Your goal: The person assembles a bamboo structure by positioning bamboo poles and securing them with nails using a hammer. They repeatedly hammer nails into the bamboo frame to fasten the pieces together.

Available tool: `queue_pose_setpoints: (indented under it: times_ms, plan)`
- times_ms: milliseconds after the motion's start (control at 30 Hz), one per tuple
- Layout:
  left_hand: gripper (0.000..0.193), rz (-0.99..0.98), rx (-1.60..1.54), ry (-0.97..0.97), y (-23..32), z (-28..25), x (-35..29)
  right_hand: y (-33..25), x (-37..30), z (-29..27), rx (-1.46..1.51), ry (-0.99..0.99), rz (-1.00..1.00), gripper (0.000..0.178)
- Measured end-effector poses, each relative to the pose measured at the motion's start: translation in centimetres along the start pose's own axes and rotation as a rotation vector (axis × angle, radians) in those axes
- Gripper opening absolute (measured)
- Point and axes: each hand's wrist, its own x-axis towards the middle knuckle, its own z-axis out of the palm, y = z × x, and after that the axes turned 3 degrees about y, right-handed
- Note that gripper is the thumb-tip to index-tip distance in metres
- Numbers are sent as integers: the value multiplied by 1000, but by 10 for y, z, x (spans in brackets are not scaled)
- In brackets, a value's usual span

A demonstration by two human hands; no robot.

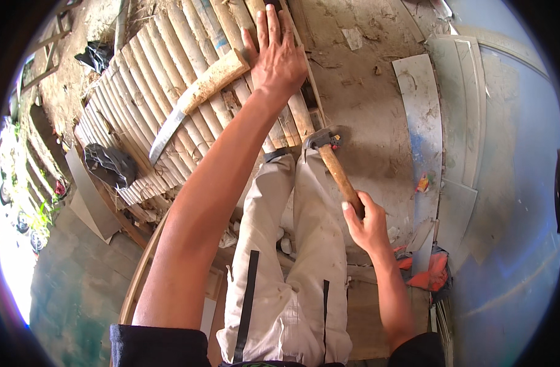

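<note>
The left hand point(279, 64) stretches forward, flat over wooden slats point(146, 92); the right hand point(369, 225) grips a hammer point(335, 169).

Hammer point(336, 171), right of centre: brown handle, dark grey head, small red patch beside it
Knife point(195, 93), upper left of centre: silver-grey blade, pale yellow-tan handle
Pole slats point(160, 70), upper left: tan and straw in parallel stripes, a blue mark near the top
Trousers point(265, 229), lower centre: off-white to beige, black strip on each leg
Sleeve point(157, 344), bottom edge, left of centre: near-black
Crumpled plastic point(112, 165), left: black
Narrow panel point(422, 101), upper right: pale grey, blue speckling
Bundle point(432, 275), lower right: orange-red and dark
Large sheet point(518, 153), right: blue-grey
Leaves point(38, 220), left: bright green
</note>
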Motion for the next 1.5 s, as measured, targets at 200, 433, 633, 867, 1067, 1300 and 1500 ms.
queue_pose_setpoints:
  times_ms: [200,433,633,867,1067,1300,1500]
  plan:
    - [76,-8,-60,-82,0,-7,-1,24,27,-13,-394,-58,-486,41]
    - [69,10,141,-69,1,0,-4,31,57,-30,-547,-274,-658,36]
    - [67,42,396,-139,4,-2,-4,19,72,-40,-622,-210,-699,34]
    - [69,-6,274,-204,7,-7,-1,15,79,-37,-603,-161,-656,34]
    - [68,23,263,-191,6,-9,-2,18,82,-43,-631,-264,-751,33]
    - [60,-13,176,-107,6,-1,-2,22,80,-46,-639,-281,-733,33]
    - [59,-13,92,-80,5,-2,-3,21,78,-44,-631,-250,-785,33]
